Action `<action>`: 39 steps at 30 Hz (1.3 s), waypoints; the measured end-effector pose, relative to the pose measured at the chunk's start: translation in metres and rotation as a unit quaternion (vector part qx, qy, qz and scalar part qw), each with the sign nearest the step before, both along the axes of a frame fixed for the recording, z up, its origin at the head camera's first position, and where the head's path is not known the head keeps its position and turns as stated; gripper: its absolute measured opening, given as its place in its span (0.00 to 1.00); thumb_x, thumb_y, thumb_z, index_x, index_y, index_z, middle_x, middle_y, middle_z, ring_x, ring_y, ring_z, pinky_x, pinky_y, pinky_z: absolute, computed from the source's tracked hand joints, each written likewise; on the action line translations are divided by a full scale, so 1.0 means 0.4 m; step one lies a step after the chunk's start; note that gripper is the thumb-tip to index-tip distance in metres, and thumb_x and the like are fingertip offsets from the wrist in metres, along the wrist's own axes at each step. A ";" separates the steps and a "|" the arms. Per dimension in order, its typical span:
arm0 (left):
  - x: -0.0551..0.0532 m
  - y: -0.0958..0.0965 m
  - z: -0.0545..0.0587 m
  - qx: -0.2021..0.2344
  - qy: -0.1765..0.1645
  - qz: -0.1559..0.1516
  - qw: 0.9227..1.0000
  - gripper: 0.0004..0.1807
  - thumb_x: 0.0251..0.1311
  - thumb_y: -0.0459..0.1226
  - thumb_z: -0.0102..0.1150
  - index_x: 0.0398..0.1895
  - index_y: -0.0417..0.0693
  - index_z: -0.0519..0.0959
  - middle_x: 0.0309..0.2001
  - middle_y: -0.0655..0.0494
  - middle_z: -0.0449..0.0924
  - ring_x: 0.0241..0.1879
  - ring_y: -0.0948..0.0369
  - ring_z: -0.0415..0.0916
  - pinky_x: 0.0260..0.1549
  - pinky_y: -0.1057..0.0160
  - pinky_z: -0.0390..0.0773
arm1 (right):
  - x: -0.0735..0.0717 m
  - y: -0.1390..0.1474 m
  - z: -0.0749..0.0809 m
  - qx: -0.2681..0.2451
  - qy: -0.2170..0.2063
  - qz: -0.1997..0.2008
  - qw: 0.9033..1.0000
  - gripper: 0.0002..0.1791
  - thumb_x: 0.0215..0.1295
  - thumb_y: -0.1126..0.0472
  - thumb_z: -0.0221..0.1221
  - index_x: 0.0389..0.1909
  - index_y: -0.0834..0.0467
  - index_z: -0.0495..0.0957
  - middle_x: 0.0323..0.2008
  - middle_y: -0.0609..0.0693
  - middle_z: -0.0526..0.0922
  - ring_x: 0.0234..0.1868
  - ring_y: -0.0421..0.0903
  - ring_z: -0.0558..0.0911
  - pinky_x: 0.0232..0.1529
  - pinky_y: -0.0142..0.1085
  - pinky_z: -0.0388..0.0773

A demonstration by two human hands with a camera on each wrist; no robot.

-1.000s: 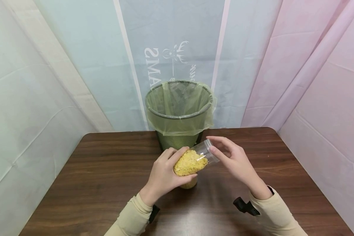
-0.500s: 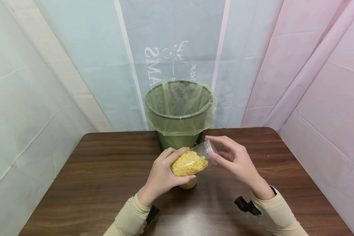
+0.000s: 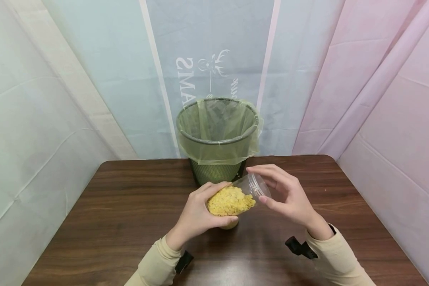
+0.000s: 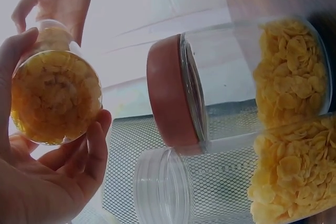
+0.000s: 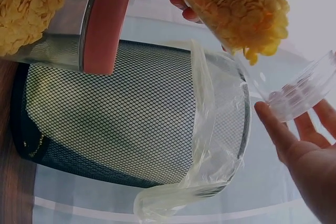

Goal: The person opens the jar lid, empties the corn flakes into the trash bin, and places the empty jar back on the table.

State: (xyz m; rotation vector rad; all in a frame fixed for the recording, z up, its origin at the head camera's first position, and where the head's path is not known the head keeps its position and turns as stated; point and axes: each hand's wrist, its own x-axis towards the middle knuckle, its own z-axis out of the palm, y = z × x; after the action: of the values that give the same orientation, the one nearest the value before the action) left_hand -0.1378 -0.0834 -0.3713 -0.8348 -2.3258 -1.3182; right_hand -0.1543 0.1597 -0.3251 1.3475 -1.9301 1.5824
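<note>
My left hand [image 3: 198, 208] wraps round the body of a clear jar [image 3: 230, 201] partly filled with corn flakes. The jar is tilted nearly on its side, its flakes slumped along the lower wall. At its right end, my right hand [image 3: 287, 192] grips the clear ribbed lid [image 5: 302, 95] between thumb and fingers. Below the hands in the left wrist view stand two more flake jars. One jar [image 4: 291, 72] has a reddish-brown lid [image 4: 170, 95]; the other jar [image 4: 291, 171] has a clear lid [image 4: 160, 184]. The head view shows little of them behind the left hand.
A mesh waste bin [image 3: 214, 171] stands behind the jars, lined with a thin yellow-green bag [image 3: 218, 153] folded over its rim. All this is on a dark wooden table [image 3: 136, 206]. Cloth curtains [image 3: 111, 59] hang at the back and both sides.
The tilted jar's lidded end has shifted slightly right and down, and its flakes have slid toward that end. My right hand's fingers have spread a little wider round the lid.
</note>
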 end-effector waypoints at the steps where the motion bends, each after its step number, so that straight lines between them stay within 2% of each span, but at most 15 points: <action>1: 0.001 0.000 0.001 0.001 -0.006 -0.002 1.000 0.39 0.33 0.50 0.78 0.57 0.64 0.76 0.39 0.67 0.76 0.34 0.68 0.73 0.31 0.69 0.76 | -0.002 0.001 0.000 -0.001 0.008 0.007 1.000 0.31 0.46 0.81 0.58 0.57 0.74 0.69 0.56 0.65 0.73 0.60 0.50 0.73 0.60 0.35 0.71; 4: 0.004 0.001 0.001 0.006 -0.013 -0.010 1.000 0.38 0.34 0.49 0.77 0.56 0.61 0.76 0.38 0.66 0.77 0.34 0.67 0.73 0.30 0.69 0.75 | -0.006 0.002 -0.001 -0.006 0.025 0.026 0.999 0.31 0.45 0.81 0.57 0.56 0.75 0.69 0.56 0.66 0.73 0.61 0.51 0.72 0.62 0.36 0.69; 9: 0.005 0.002 0.000 0.009 -0.007 -0.016 1.000 0.37 0.35 0.48 0.77 0.55 0.57 0.77 0.36 0.63 0.78 0.32 0.67 0.72 0.29 0.69 0.75 | -0.007 0.002 -0.001 -0.016 0.028 0.061 0.998 0.31 0.44 0.82 0.55 0.56 0.78 0.68 0.57 0.67 0.72 0.62 0.52 0.71 0.64 0.36 0.66; 15: 0.004 -0.001 -0.001 0.004 0.011 -0.003 1.000 0.38 0.35 0.49 0.77 0.56 0.61 0.76 0.38 0.63 0.77 0.33 0.67 0.72 0.30 0.70 0.75 | -0.003 -0.001 0.002 -0.036 0.010 0.066 0.997 0.31 0.46 0.84 0.54 0.57 0.80 0.65 0.58 0.71 0.68 0.64 0.55 0.68 0.66 0.39 0.65; 19: 0.000 -0.003 -0.003 0.002 0.037 0.007 0.999 0.39 0.34 0.49 0.77 0.57 0.60 0.76 0.38 0.63 0.77 0.33 0.68 0.72 0.30 0.70 0.75 | 0.001 -0.003 0.005 -0.056 -0.025 0.044 0.997 0.28 0.52 0.85 0.52 0.58 0.80 0.63 0.58 0.73 0.67 0.64 0.56 0.68 0.65 0.41 0.65; 22: -0.002 -0.003 -0.005 -0.003 0.051 0.013 0.999 0.39 0.34 0.49 0.78 0.57 0.58 0.76 0.38 0.62 0.76 0.34 0.68 0.72 0.31 0.71 0.75 | 0.004 -0.004 0.005 -0.052 -0.045 0.021 0.997 0.27 0.56 0.84 0.51 0.60 0.78 0.63 0.58 0.72 0.67 0.63 0.55 0.70 0.64 0.41 0.66; 28: -0.009 0.002 -0.009 -0.029 0.090 0.044 0.995 0.41 0.32 0.49 0.78 0.57 0.57 0.76 0.37 0.62 0.74 0.36 0.66 0.72 0.33 0.69 0.76 | 0.008 -0.005 -0.005 0.007 -0.082 -0.042 0.996 0.29 0.61 0.79 0.52 0.65 0.67 0.63 0.61 0.65 0.68 0.65 0.51 0.69 0.63 0.36 0.68; 34: -0.013 0.002 -0.011 -0.055 0.126 0.074 0.988 0.41 0.32 0.51 0.77 0.57 0.56 0.75 0.38 0.60 0.73 0.38 0.65 0.72 0.36 0.68 0.77 | 0.009 -0.010 -0.013 0.064 -0.124 -0.098 0.985 0.32 0.62 0.72 0.58 0.67 0.51 0.64 0.63 0.49 0.70 0.64 0.45 0.70 0.58 0.32 0.72; 39: -0.012 0.000 -0.011 -0.061 0.132 0.079 0.986 0.41 0.32 0.51 0.77 0.58 0.56 0.75 0.38 0.60 0.73 0.38 0.65 0.72 0.36 0.67 0.77 | 0.009 -0.012 -0.012 0.071 -0.131 -0.105 0.983 0.32 0.59 0.70 0.61 0.65 0.52 0.67 0.61 0.45 0.71 0.60 0.44 0.73 0.54 0.33 0.76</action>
State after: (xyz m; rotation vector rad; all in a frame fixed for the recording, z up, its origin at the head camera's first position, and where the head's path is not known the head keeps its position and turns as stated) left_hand -0.1428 -0.0832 -0.3755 -0.7893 -2.2256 -0.9454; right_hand -0.1506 0.1548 -0.3300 0.9824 -2.2945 1.6094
